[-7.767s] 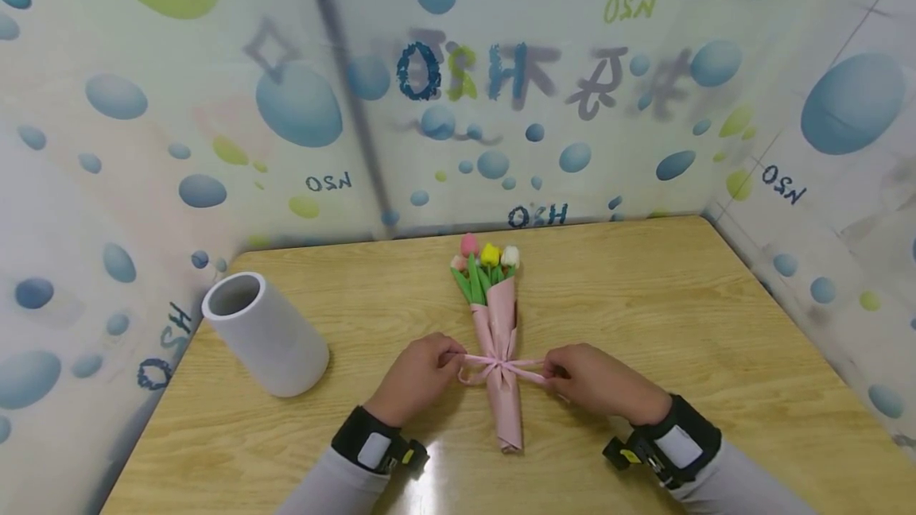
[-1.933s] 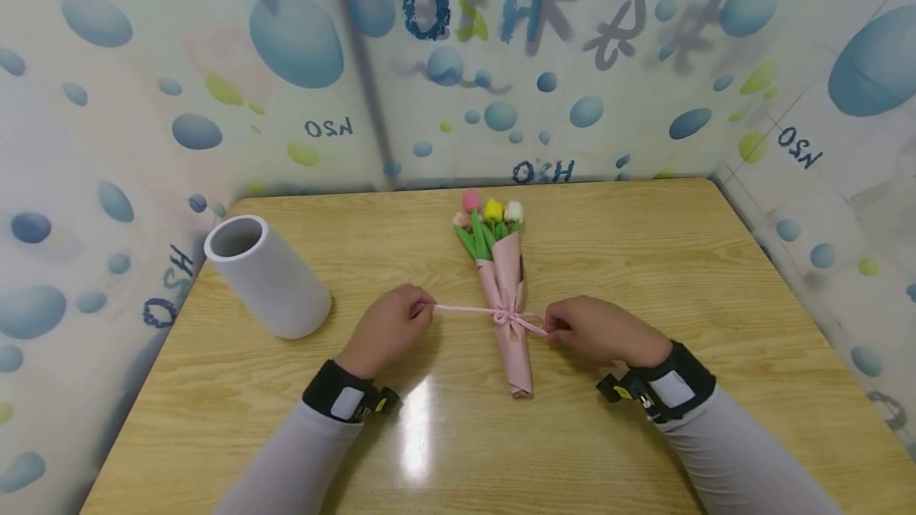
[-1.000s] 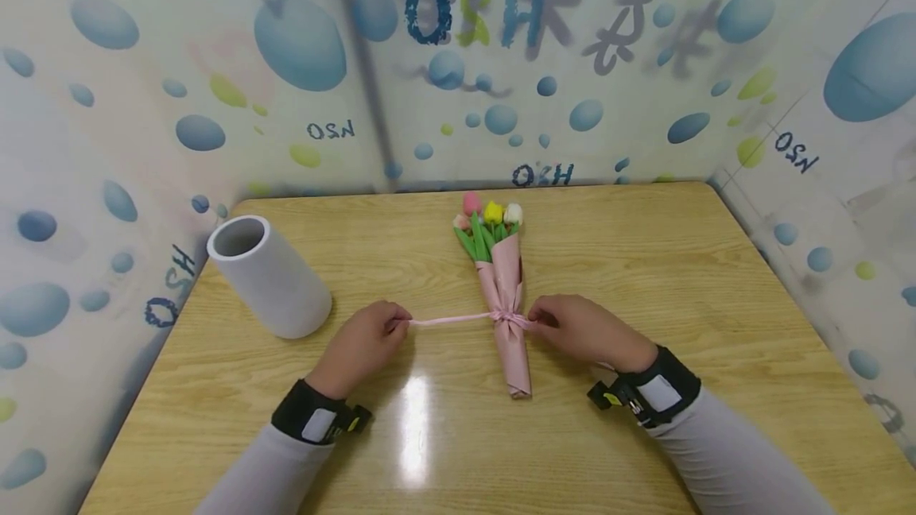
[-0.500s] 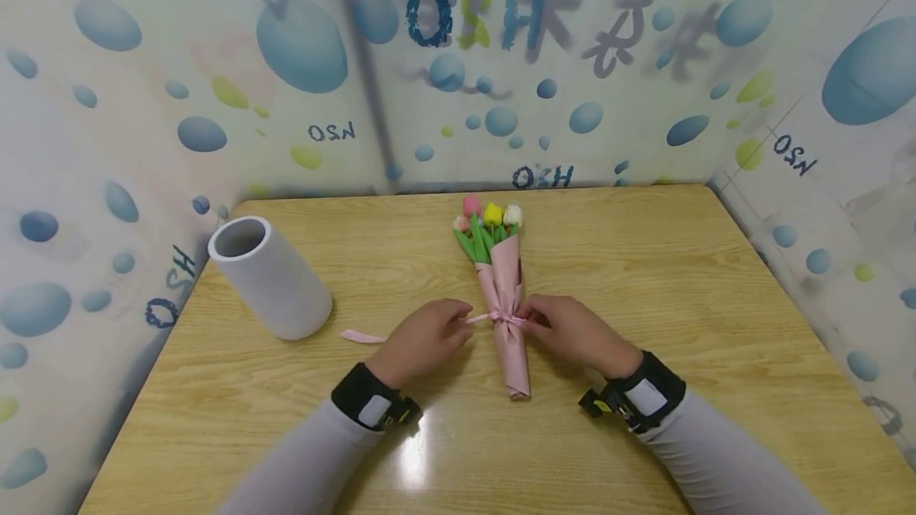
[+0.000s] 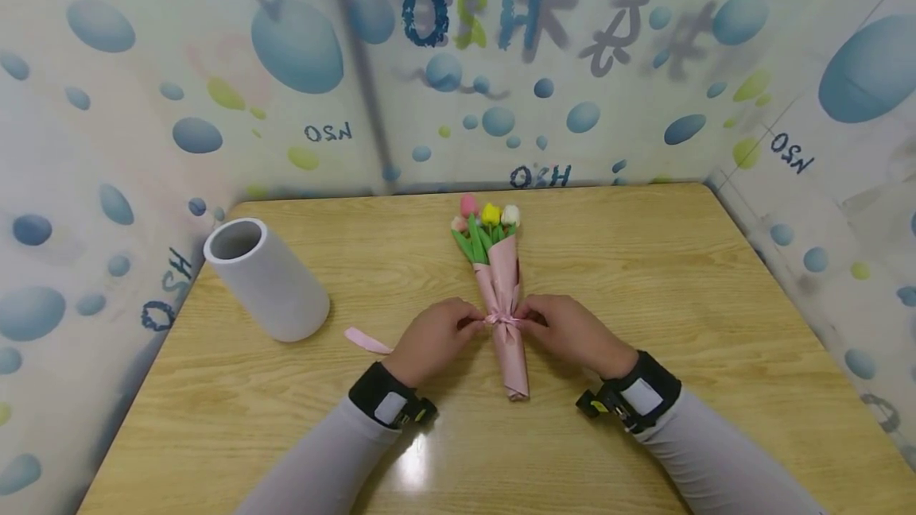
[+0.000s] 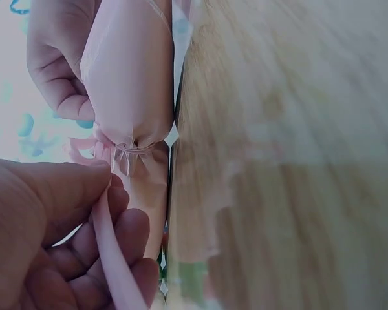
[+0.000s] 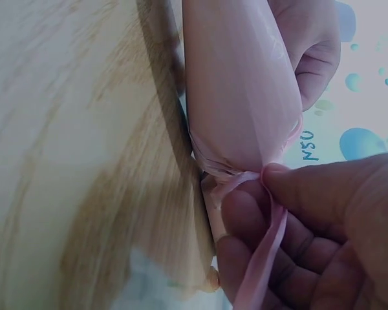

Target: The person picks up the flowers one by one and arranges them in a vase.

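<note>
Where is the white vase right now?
In the head view, the white vase is on the left side of the wooden table, left of the wrapped bouquet, with the pink ribbon's loose end between it and the left hand.

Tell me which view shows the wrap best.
The head view: it shows the wrap from the flowers down to its near end, with the ribbon tied around it. The left wrist and right wrist views show its gathers closer, but the top edge of each picture cuts the wrap off.
</note>
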`<control>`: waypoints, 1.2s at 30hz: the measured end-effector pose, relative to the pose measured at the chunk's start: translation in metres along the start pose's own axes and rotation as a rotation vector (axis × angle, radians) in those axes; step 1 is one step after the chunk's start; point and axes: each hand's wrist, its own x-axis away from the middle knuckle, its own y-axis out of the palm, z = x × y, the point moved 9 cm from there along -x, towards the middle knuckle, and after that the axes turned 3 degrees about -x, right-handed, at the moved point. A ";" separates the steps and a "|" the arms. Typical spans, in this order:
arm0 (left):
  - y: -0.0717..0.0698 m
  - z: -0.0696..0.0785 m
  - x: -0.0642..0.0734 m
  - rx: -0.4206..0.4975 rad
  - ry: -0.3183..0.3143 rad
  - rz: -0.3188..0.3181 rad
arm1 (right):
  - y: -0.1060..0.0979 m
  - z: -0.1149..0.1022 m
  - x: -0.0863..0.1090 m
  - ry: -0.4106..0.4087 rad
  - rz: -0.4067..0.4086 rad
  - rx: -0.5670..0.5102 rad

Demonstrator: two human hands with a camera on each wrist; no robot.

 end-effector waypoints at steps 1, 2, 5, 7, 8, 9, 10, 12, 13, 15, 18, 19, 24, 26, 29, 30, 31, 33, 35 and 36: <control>0.000 0.000 0.000 0.000 -0.002 -0.002 | 0.000 0.000 0.000 0.004 0.000 -0.003; -0.001 -0.001 0.001 -0.001 -0.001 -0.002 | 0.000 0.001 0.000 0.009 0.001 -0.009; -0.002 -0.002 0.002 0.004 -0.010 -0.007 | 0.000 0.001 -0.001 0.019 0.005 -0.013; -0.003 -0.002 0.002 0.005 -0.013 -0.006 | 0.000 0.002 -0.001 0.027 0.008 -0.018; -0.004 -0.002 0.002 0.004 -0.013 -0.004 | 0.000 0.002 -0.001 0.025 0.009 -0.019; -0.004 -0.003 0.002 0.006 -0.019 -0.004 | -0.001 0.002 -0.001 0.025 0.011 -0.019; -0.005 -0.003 0.002 0.007 -0.020 -0.002 | -0.001 0.002 -0.001 0.023 0.013 -0.020; -0.006 -0.004 0.003 0.014 -0.024 0.003 | -0.001 0.002 -0.001 0.022 0.017 -0.021; -0.007 -0.004 0.003 0.018 -0.024 0.004 | -0.002 0.002 -0.001 0.018 0.018 -0.020; -0.008 -0.004 0.004 0.022 -0.027 0.004 | -0.002 0.002 -0.001 0.014 0.018 -0.019; -0.009 -0.004 0.004 0.017 -0.029 0.004 | -0.003 0.001 -0.001 0.006 0.005 -0.022; -0.009 -0.005 0.004 0.013 -0.032 0.002 | -0.003 0.001 0.000 0.005 -0.002 -0.020; -0.011 -0.006 0.005 0.007 -0.040 0.000 | -0.003 0.002 0.001 -0.013 -0.034 0.008; -0.012 -0.007 0.005 0.006 -0.040 0.002 | -0.004 0.002 0.001 -0.023 -0.040 0.024; -0.014 -0.009 0.006 0.004 -0.042 0.006 | -0.005 0.003 0.002 -0.034 -0.046 0.044; -0.015 -0.010 0.006 0.002 -0.044 0.009 | -0.006 0.003 0.002 -0.037 -0.047 0.047; -0.016 -0.011 0.006 0.006 -0.051 0.010 | -0.007 0.003 0.003 -0.035 -0.050 0.049; -0.018 -0.013 0.006 0.013 -0.066 0.008 | -0.007 0.004 0.003 -0.031 -0.057 0.053; -0.020 -0.016 0.006 0.014 -0.071 0.009 | -0.007 0.006 0.003 -0.021 -0.067 0.057; -0.021 -0.018 0.006 0.013 -0.075 0.010 | -0.007 0.007 0.003 -0.016 -0.071 0.059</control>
